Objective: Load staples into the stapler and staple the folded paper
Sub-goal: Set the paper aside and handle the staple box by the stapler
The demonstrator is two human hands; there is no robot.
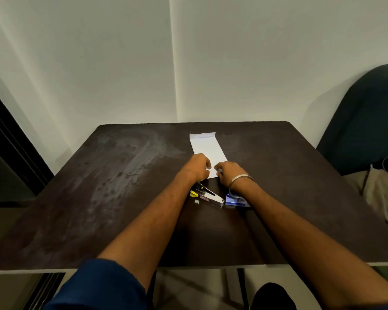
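A folded white paper [207,147] lies lengthwise on the dark table [126,198], pointing away from me. My left hand [196,167] and my right hand [230,170] both pinch its near end, fingers curled on the paper. Just behind my wrists lies a silver stapler [211,197] with a yellow tip, its top swung open. A small strip of staples [196,201] rests beside it. A blue staple box [235,201] sits under my right wrist, partly hidden.
The table stands against a white wall. A dark green chair [365,121] with a beige cloth [381,193] on it stands at the right. Whitish smears mark the table's left half.
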